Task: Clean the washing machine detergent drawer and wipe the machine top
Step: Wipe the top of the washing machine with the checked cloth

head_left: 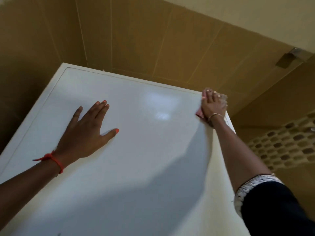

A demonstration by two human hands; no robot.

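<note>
There is one camera, worn on the person's head. It looks forward and down from above the white machine top (136, 150), which fills most of the picture. The camera is close, so both arms reach in from the bottom edge. The left hand (85, 132) is near the middle left, and the right hand (213, 104) is at the far right corner. The view is tilted, so the brown tiled wall (136, 40) behind leans across the top.

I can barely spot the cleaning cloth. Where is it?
In the head view, the pink cloth lies under the right hand, at the far right corner of the white machine top, near the tiled wall.
</note>
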